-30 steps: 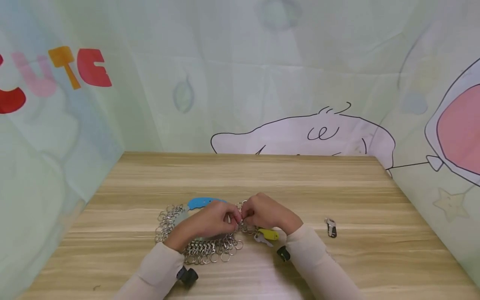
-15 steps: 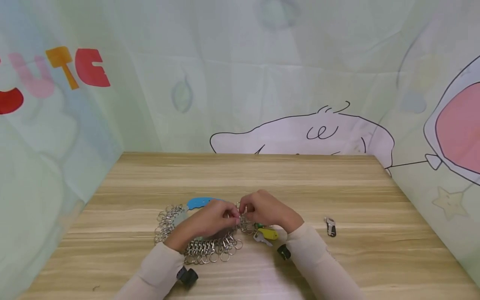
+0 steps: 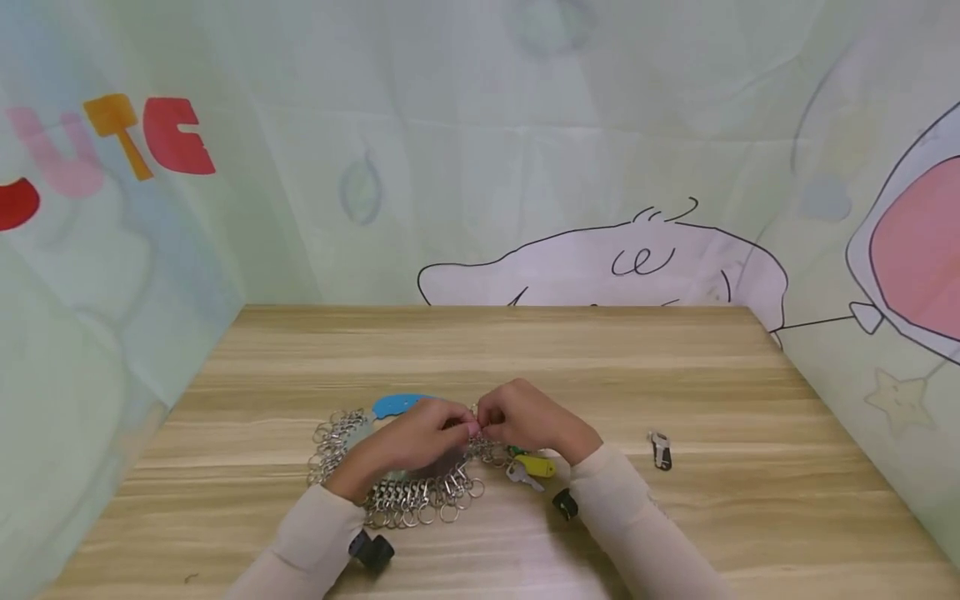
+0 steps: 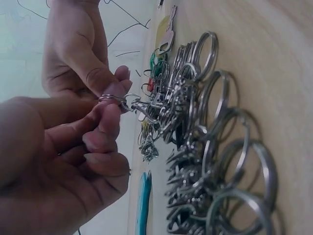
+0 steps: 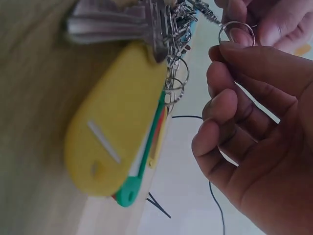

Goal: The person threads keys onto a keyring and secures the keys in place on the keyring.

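Observation:
Above the heap of metal clasps my left hand (image 3: 420, 437) and right hand (image 3: 528, 421) meet at their fingertips. Both pinch a small split key ring (image 5: 237, 22) from opposite sides. The ring links to a swivel clasp (image 4: 145, 109), which reaches toward the heap in the left wrist view. Below the right hand lie a yellow key tag (image 3: 536, 465) and a silver key (image 3: 522, 476). A green tag (image 5: 129, 192) shows behind the yellow one in the right wrist view. In the head view, the fingers mostly cover the ring.
Rows of swivel clasps with rings (image 3: 408, 500) curve around the left forearm on the wooden table (image 3: 300, 350). A blue flat piece (image 3: 396, 405) lies behind the left hand. Farther right is a key with a black part (image 3: 661, 450). A printed cloth (image 3: 465, 167) stands behind the table.
The fingertips of both hands have come closer together at the ring, the right ones moving slightly up and left. The tags, the key and the rows of clasps stay in place.

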`<state>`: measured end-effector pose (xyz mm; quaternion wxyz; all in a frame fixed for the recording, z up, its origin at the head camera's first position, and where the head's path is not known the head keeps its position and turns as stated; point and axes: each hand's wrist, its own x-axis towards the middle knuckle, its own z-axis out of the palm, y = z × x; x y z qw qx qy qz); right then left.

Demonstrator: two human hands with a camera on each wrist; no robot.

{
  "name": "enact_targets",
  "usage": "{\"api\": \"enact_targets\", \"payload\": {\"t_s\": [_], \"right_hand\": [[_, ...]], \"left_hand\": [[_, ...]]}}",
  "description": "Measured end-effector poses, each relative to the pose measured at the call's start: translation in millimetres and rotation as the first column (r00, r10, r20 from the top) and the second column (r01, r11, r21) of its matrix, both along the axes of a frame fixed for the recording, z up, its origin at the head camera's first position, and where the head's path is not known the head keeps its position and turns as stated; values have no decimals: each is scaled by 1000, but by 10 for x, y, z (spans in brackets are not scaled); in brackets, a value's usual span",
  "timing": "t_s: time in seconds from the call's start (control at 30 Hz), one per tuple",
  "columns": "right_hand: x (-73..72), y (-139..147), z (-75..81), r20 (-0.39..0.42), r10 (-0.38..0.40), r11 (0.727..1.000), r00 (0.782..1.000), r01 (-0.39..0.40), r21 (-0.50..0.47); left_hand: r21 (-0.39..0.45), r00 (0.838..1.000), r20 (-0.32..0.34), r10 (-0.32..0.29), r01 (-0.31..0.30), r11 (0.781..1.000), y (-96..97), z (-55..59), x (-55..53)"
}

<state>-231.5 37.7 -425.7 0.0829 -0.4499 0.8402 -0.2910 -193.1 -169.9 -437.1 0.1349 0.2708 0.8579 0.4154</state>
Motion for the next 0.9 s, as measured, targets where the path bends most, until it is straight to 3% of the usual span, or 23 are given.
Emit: {"api": "enact_targets", "payload": {"t_s": [0.17,0.37,0.63,0.77,0.9], "right_hand": [[-30,6,-37,40,17,1000,999,-16,-22],[-36,16,-27,61,20,1000,998,-19,-13],[-19,10,10,-24,-15,999,1000,16,28],[-29,24,29,-23,3,999,1000,-2,43],[-66,203,179,8,-44,996,999,43,78]], "left_hand": [[-31,999,-42,-23,21,999,3,-27,-5],[-26,999,-29,28,-29,999,33,-41,-13],[-21,998,-16,60,-60,998,51,-28,-11],[-19,998,-12,61,-61,998,51,-21,-8],[-25,998,-2,70,-70,997,52,-1,-5]]}}
